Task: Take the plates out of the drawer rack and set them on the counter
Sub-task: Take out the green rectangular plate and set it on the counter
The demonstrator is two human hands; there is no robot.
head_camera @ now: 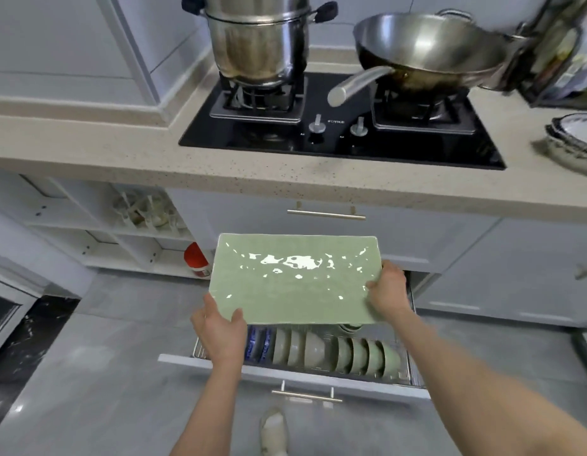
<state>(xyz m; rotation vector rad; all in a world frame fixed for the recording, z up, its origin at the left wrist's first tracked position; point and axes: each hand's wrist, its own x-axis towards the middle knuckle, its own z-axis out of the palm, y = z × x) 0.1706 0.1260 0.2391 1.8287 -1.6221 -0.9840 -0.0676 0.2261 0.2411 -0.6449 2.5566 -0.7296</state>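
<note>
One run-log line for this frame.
hands: left, right | holding: green rectangular plate, both ends | above: open drawer rack | counter: not reached

home kitchen: gas hob (pixel 338 133), wok (pixel 427 47), counter (pixel 121 159)

Glossy glazed green plate (pixel 295 279); polished steel wok (pixel 430 49); speckled stone counter (pixel 219 172)

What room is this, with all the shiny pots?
Most likely a home kitchen: a black gas stove carrying a steel pot and a wok, and an open drawer rack of bowls under the counter.
</note>
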